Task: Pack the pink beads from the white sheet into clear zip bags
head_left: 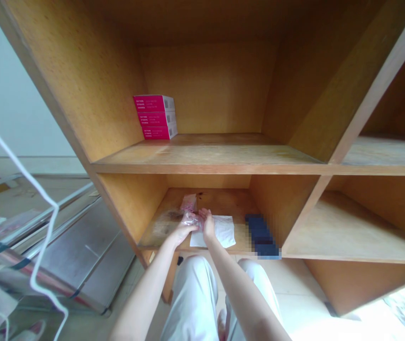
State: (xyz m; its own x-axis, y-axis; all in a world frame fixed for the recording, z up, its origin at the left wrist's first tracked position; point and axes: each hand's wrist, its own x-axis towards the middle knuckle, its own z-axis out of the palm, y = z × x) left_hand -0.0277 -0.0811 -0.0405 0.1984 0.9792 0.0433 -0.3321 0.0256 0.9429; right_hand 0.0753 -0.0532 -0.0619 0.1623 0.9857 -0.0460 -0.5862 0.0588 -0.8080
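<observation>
Both my hands reach into the lower left compartment of a wooden shelf unit. My left hand grips a crinkled clear plastic packet with pink contents. My right hand touches the same packet from the right and rests on a white sheet of paper lying flat on the lower shelf board.
A stack of three pink boxes stands at the back left of the upper compartment. A dark blurred object lies right of the paper. Metal panels lie on the floor to the left. A white cable hangs close to the camera.
</observation>
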